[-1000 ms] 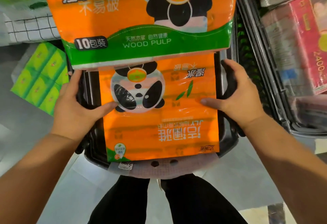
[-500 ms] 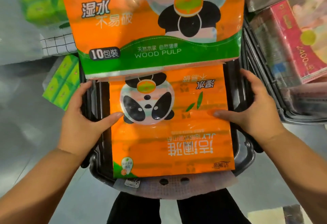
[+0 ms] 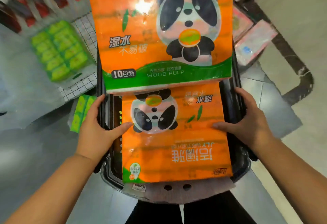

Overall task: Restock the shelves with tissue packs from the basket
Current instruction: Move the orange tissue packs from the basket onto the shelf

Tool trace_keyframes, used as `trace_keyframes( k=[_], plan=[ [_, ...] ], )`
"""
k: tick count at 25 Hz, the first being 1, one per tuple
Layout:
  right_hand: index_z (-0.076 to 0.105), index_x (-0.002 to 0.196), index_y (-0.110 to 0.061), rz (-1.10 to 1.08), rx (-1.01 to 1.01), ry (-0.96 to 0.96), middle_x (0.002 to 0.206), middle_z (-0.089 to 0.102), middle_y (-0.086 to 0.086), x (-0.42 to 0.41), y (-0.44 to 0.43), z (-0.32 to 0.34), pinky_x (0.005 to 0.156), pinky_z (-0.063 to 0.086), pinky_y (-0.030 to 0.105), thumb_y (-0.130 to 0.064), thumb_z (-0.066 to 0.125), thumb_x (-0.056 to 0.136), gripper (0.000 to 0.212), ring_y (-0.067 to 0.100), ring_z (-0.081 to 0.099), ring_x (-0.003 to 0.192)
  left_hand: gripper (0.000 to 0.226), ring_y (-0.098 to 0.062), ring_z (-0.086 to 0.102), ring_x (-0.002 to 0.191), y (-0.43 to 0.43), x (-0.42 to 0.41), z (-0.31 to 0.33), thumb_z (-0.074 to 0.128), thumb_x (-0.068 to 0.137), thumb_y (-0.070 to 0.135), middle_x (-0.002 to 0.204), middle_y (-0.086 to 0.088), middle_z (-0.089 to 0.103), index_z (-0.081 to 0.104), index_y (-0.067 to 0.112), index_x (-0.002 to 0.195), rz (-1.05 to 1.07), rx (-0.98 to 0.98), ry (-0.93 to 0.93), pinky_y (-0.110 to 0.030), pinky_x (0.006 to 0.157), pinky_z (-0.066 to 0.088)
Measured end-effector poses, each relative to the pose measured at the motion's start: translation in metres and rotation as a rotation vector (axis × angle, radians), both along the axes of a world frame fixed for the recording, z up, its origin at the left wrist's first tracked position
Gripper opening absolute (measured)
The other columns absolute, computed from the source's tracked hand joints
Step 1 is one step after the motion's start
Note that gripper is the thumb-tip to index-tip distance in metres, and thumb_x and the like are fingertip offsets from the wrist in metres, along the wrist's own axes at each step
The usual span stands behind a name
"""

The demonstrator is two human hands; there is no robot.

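At the basket (image 3: 238, 103) rims, each hand (image 3: 96, 130) (image 3: 251, 123) grips a side.

At nine to ten o'clock, a block of green packets (image 3: 59, 50) in clear wrap, lying on a white wire grid panel (image 3: 83, 84). Just below, near nine o'clock, a smaller green packet stack (image 3: 83, 112). At eleven o'clock, blurred red and dark shapes (image 3: 35, 2), too smeared to tell. At two o'clock, pink wrapped bundles (image 3: 251, 36). Grey tiled floor (image 3: 35, 153) beneath, with a dark inlaid border (image 3: 299, 75) at three o'clock. Black trousers (image 3: 203, 211) at six o'clock.
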State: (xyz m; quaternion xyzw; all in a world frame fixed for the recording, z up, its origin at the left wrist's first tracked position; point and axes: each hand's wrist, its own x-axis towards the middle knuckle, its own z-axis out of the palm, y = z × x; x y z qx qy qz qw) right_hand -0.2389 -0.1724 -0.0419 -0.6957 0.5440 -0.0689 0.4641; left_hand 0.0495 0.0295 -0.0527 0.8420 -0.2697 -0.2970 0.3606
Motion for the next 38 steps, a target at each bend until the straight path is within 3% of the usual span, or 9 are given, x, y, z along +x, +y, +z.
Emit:
trace_keyframes(
  k=[6, 11, 15, 18, 22, 26, 31, 35, 38],
  plan=[
    [0.026, 0.147, -0.025, -0.265, -0.061, -0.030, 0.124, 0.037, -0.018, -0.104, 0.117, 0.102, 0.095, 0.034, 0.025, -0.047, 0.081, 0.042, 0.120, 0.003, 0.036, 0.117, 0.105, -0.003, 0.050, 0.115, 0.018, -0.054, 0.094, 0.082, 0.051, 0.043, 0.126, 0.015, 0.050, 0.038, 0.027, 0.144, -0.279, -0.014, 0.001, -0.023, 0.097, 0.037],
    [0.025, 0.148, -0.025, -0.559, -0.062, -0.032, 0.121, 0.041, -0.015, -0.213, 0.221, 0.163, 0.094, 0.035, 0.025, -0.047, 0.082, 0.041, 0.123, 0.005, 0.039, 0.113, 0.101, -0.006, 0.046, 0.115, 0.025, -0.152, 0.156, 0.085, 0.054, 0.039, 0.127, 0.013, 0.047, 0.039, 0.025, 0.144, -0.562, -0.025, -0.029, -0.028, 0.099, 0.037],
    [0.023, 0.148, -0.030, -0.802, -0.017, -0.051, 0.145, 0.041, -0.006, -0.307, 0.302, 0.183, 0.107, 0.036, 0.039, -0.050, 0.082, 0.039, 0.126, 0.016, 0.040, 0.130, 0.096, -0.007, 0.047, 0.112, 0.028, -0.253, 0.178, 0.088, 0.059, 0.031, 0.122, 0.013, 0.048, 0.039, 0.032, 0.142, -0.780, -0.036, -0.033, -0.030, 0.094, 0.039],
    [0.021, 0.149, -0.032, -0.993, 0.009, -0.064, 0.150, 0.038, -0.001, -0.392, 0.373, 0.191, 0.109, 0.037, 0.048, -0.051, 0.083, 0.040, 0.127, 0.025, 0.040, 0.135, 0.091, -0.007, 0.048, 0.111, 0.040, -0.357, 0.189, 0.088, 0.062, 0.025, 0.123, 0.013, 0.048, 0.042, 0.032, 0.140, -0.941, -0.049, -0.024, -0.029, 0.094, 0.038],
    [0.026, 0.145, -0.032, -1.225, -0.026, -0.122, 0.138, 0.045, -0.006, -0.499, 0.472, 0.199, 0.104, 0.039, 0.043, -0.046, 0.083, 0.043, 0.118, 0.021, 0.045, 0.128, 0.087, -0.009, 0.053, 0.113, 0.065, -0.501, 0.196, 0.086, 0.059, 0.036, 0.127, 0.013, 0.052, 0.043, 0.041, 0.134, -1.148, -0.042, 0.032, -0.036, 0.098, 0.045],
    [0.029, 0.143, -0.035, -1.497, -0.033, -0.162, 0.128, 0.048, -0.013, -0.594, 0.565, 0.203, 0.105, 0.042, 0.048, -0.041, 0.086, 0.042, 0.117, 0.014, 0.046, 0.122, 0.084, -0.013, 0.055, 0.114, 0.093, -0.652, 0.193, 0.087, 0.057, 0.039, 0.125, 0.012, 0.055, 0.041, 0.047, 0.128, -1.399, -0.034, 0.078, -0.038, 0.098, 0.046],
    [0.031, 0.144, -0.029, -1.791, -0.099, -0.106, 0.119, 0.052, -0.016, -0.695, 0.670, 0.207, 0.096, 0.046, 0.035, -0.038, 0.086, 0.041, 0.117, 0.010, 0.051, 0.113, 0.087, -0.015, 0.060, 0.111, 0.134, -0.842, 0.182, 0.087, 0.047, 0.061, 0.122, 0.009, 0.058, 0.039, 0.059, 0.120, -1.699, 0.006, 0.138, -0.047, 0.096, 0.051],
    [0.032, 0.142, -0.035, -2.066, -0.103, -0.092, 0.128, 0.046, -0.009, -0.780, 0.737, 0.207, 0.098, 0.042, 0.039, -0.035, 0.086, 0.039, 0.117, 0.012, 0.045, 0.116, 0.088, -0.015, 0.063, 0.106, 0.181, -1.012, 0.175, 0.085, 0.052, 0.054, 0.120, 0.006, 0.061, 0.040, 0.047, 0.127, -1.942, 0.001, 0.151, -0.041, 0.092, 0.052],
    [0.039, 0.127, -0.051, -2.267, -0.102, -0.057, 0.127, 0.047, -0.007, -0.845, 0.776, 0.205, 0.099, 0.042, 0.042, -0.036, 0.088, 0.032, 0.107, 0.015, 0.046, 0.115, 0.087, -0.016, 0.060, 0.114, 0.212, -1.137, 0.160, 0.082, 0.050, 0.069, 0.130, 0.007, 0.058, 0.039, 0.056, 0.124, -2.109, -0.005, 0.156, -0.044, 0.097, 0.050]
  ],
)
